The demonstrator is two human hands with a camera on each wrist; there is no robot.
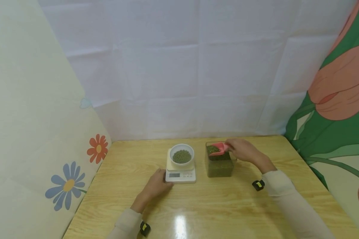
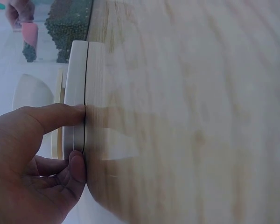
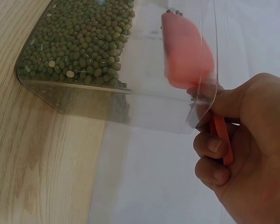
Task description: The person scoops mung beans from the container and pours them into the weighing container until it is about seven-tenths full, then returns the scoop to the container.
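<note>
R hand (image 1: 242, 150) curls fingers (image 3: 210, 147) round the pink plastic scoop (image 1: 219, 148) (beans inside) over a clear square box (image 1: 219, 164) at 3 o'clock of the scale (image 1: 180, 172) — L hand (image 1: 157, 186) fingertips press its smooth edge; round white bowl (image 1: 181, 153) on top.

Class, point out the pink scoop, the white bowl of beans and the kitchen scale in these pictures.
pink scoop (image 3: 185, 56): right wrist view, on its back.
white bowl (image 1: 181, 148): head view, on its far rim.
kitchen scale (image 1: 180, 175): head view, on its front panel.

Beige sleeves (image 1: 290, 196), blk/yellow wrist cams (image 1: 258, 185)
</note>
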